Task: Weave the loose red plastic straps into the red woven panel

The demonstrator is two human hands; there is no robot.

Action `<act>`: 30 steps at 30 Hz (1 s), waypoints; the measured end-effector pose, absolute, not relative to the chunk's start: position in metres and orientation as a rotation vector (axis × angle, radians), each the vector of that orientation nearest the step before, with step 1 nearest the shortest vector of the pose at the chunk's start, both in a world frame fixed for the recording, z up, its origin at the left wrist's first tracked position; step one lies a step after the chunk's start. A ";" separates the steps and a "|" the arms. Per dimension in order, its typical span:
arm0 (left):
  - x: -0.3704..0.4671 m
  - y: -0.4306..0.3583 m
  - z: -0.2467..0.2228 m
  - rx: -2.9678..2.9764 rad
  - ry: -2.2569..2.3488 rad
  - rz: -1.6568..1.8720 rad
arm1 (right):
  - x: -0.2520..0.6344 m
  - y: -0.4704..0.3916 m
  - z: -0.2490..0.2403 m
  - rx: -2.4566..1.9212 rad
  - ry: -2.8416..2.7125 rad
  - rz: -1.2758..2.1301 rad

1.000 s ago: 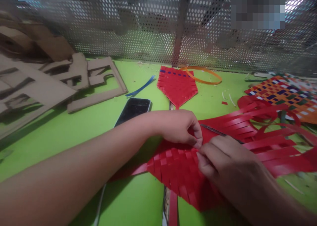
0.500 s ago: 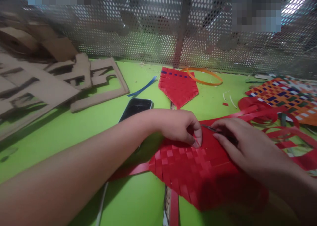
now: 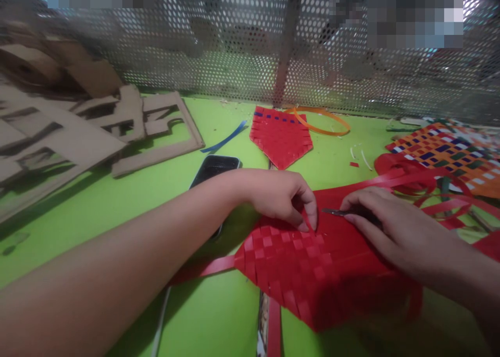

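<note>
A red woven piece (image 3: 287, 273) of flat strips lies on the green table, its checkered weave tapering to points at the left and front. Over its upper part, my left hand (image 3: 283, 195) pinches a narrow red strip (image 3: 310, 225) that rises out of the weave. Just to the right, my right hand (image 3: 380, 216) is closed around a thin, dark metal tool (image 3: 332, 211), its tip pointing left toward my left fingers. My palm hides the rest of the tool, so its kind is unclear. Long red strips (image 3: 394, 180) run off the piece to the right.
A phone (image 3: 214, 167) lies partly under my left forearm. Cut cardboard pieces (image 3: 156, 156) are stacked at left. Farther back are a smaller red woven piece (image 3: 281, 138), a blue strip (image 3: 224, 138) and an orange loop (image 3: 324, 121). A multicoloured weave (image 3: 449, 148) lies right, before a perforated metal panel (image 3: 242, 60).
The metal tool's tip has drawn back slightly right from my left fingers and turned more level. A narrow strip end now shows raised in my left fingers.
</note>
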State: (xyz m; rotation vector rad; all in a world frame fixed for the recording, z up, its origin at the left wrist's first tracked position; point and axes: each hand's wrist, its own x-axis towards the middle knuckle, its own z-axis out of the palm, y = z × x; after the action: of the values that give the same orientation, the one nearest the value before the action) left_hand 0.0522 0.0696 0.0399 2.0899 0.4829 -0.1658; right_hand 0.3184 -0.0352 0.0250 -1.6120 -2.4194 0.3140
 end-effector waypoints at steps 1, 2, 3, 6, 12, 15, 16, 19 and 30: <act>0.052 0.069 0.040 2.090 0.487 -0.163 | 0.319 -0.035 0.026 -1.621 -2.409 0.325; 0.052 0.069 0.040 2.087 0.492 -0.158 | 0.320 -0.035 0.027 -1.635 -2.390 0.335; 0.052 0.069 0.040 2.084 0.499 -0.154 | 0.321 -0.035 0.029 -1.639 -2.373 0.344; 0.052 0.068 0.040 2.080 0.519 -0.145 | 0.323 -0.036 0.037 -1.526 -2.419 0.346; 0.052 0.068 0.038 2.088 0.511 -0.148 | 0.313 -0.042 0.044 -1.268 -2.539 0.440; 0.052 0.068 0.038 2.087 0.497 -0.150 | 0.307 -0.043 0.039 -1.217 -2.563 0.448; 0.052 0.069 0.038 2.083 0.490 -0.148 | 0.305 -0.042 0.037 -1.210 -2.567 0.437; 0.053 0.069 0.037 2.078 0.486 -0.141 | 0.304 -0.041 0.034 -1.216 -2.560 0.392; 0.052 0.069 0.036 2.068 0.495 -0.128 | 0.306 -0.044 0.036 -1.226 -2.564 0.386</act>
State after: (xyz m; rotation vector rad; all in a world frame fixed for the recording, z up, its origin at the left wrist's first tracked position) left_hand 0.0522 0.0687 0.0362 2.0678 0.4946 -0.1279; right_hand 0.3057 -0.0437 0.0356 -1.2256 -2.5636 0.3861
